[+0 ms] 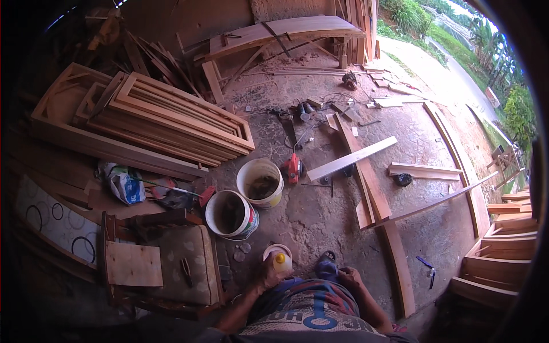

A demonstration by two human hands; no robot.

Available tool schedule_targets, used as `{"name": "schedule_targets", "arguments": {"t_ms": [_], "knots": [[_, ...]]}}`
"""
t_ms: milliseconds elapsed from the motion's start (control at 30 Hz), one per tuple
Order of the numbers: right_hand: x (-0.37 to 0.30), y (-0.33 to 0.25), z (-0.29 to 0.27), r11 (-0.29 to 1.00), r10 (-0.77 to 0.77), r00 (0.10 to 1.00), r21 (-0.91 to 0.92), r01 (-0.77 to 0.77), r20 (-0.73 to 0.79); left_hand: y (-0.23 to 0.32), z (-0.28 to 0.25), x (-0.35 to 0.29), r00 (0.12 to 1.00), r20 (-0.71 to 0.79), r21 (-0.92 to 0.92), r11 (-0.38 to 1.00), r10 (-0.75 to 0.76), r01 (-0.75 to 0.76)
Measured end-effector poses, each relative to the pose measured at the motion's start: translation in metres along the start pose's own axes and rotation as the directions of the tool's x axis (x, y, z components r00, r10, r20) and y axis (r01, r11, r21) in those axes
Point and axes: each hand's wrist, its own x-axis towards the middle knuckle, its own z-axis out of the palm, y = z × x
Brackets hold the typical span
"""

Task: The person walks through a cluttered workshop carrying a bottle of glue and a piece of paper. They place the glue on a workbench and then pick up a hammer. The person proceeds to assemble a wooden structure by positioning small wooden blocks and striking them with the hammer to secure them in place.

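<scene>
The left hand (269, 275) is closed around the lower left side of a pale, translucent-looking bottle with a yellow cap (281, 264); the bottle sits against the palm side of the grip, its cap rising clear of the fingers toward the camera. Just beyond and partly behind it is a small, round, white tub (277, 246); whether the bottle is inside or above that tub cannot be told. The right hand (349, 278) is at the right thigh, its fingers curled, and whether it holds anything cannot be told. Ahead and to the left, two round white plastic buckets (278, 198) with dark, murky insides stand close together on the rough, cracked grey concrete floor (303, 220). To the left, a wooden chair with a faded, patterned fabric seat (197, 251) bears a flat, pale wooden board (134, 265) and a slim, dark, two-legged metal tool (186, 272). Past the buckets lies a stack of smooth, rectangular, orange-brown wooden frames (177, 108). On the right, a long reddish-brown plank (394, 257) crosses the floor, with a straight, paler board (351, 158) lying across it.
</scene>
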Motion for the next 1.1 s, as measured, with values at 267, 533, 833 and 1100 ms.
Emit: {"name": "schedule_targets", "arguments": {"t_ms": [267, 533, 833, 1100], "knots": [[0.054, -0.026, -0.088, 0.995, -0.082, 0.989, -0.039, 0.087, 0.12, 0.012, 0.057, 0.079, 0.997, -0.05, -0.025, 0.998, -0.055, 0.054], [0.15, -0.068, -0.124, 0.969, -0.198, 0.964, -0.114, 0.219, 0.176, 0.038, 0.054, 0.186, 0.988, -0.134, 0.001, 0.997, -0.073, 0.074], [0.308, -0.088, -0.207, 0.891, 0.29, 0.954, 0.387, -0.24, -0.075, -0.006, 0.023, 0.382, 0.966, -0.238, 0.082, 0.989, -0.101, 0.124], [0.382, -0.125, -0.286, 0.852, 0.208, 0.97, 0.509, -0.118, -0.124, 0.042, -0.045, 0.52, 0.94, -0.341, -0.034, 0.998, 0.034, -0.049]]}}
